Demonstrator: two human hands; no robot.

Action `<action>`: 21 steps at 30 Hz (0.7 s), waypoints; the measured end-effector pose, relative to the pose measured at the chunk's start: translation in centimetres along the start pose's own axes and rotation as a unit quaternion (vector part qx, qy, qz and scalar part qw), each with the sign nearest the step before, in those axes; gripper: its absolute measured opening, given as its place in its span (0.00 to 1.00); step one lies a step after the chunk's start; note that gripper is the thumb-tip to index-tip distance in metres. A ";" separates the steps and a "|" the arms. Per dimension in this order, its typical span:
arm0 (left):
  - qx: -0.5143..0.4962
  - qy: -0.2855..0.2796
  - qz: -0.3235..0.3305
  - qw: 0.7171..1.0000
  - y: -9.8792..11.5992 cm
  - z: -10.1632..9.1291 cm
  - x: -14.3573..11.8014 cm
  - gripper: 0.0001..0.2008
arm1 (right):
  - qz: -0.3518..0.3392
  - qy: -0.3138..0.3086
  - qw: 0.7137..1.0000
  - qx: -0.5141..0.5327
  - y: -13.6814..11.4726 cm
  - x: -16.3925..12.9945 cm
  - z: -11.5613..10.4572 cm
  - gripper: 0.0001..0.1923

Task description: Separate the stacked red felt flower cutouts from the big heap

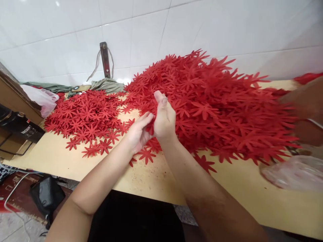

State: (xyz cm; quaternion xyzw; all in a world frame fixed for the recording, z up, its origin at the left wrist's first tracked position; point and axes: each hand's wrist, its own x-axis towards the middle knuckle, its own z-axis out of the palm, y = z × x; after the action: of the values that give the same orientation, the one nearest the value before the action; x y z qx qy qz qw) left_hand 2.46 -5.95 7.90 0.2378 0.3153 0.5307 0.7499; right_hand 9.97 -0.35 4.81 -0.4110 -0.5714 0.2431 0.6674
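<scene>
Both hands, left hand (137,132) and right hand (164,117), pinch red flower cutouts (150,127); a loose grip could drop them into the big pile (214,101) beyond.

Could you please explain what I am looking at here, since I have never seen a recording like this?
There is no machine here: a person wears a camera on the head, so the single picture looks forward and down along their own bare arms. The left hand and right hand meet over a pale wooden table and together pinch a red flower-shaped cutout; both grips are closed on it. To the right rises a big heap of the same red cutouts, and to the left a flatter spread of them lies on the table. Behind is a white tiled wall. At the right edge a blurred arm of another person shows, above a clear plastic bag.
</scene>
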 end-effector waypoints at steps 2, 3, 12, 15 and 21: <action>0.022 -0.001 -0.004 1.000 0.3 -1.2 0.9 0.07 | 0.029 0.005 0.999 0.032 0.5 -0.1 0.5 0.35; 0.037 -0.002 -0.001 0.999 0.4 -1.7 1.3 0.08 | 0.042 0.006 0.998 0.046 0.7 -0.1 0.7 0.35; 0.103 0.105 0.046 0.988 1.7 -5.0 3.3 0.09 | -0.062 -0.119 0.975 -0.177 -1.6 0.2 -6.6 0.11; 0.117 0.130 0.043 0.984 1.7 -5.4 3.7 0.06 | -0.050 -0.139 0.936 -0.320 -4.1 0.4 -12.8 0.06; 0.148 0.101 0.026 0.984 0.8 -4.8 4.2 0.03 | 0.179 -0.081 0.803 -0.563 -6.3 1.1 -24.5 0.03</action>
State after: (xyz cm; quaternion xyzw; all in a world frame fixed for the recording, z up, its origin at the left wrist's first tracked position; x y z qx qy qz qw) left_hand -0.54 -1.67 4.21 0.2994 0.4579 0.5188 0.6569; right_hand 32.87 -9.55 10.44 -0.7881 -0.5764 0.0261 0.2145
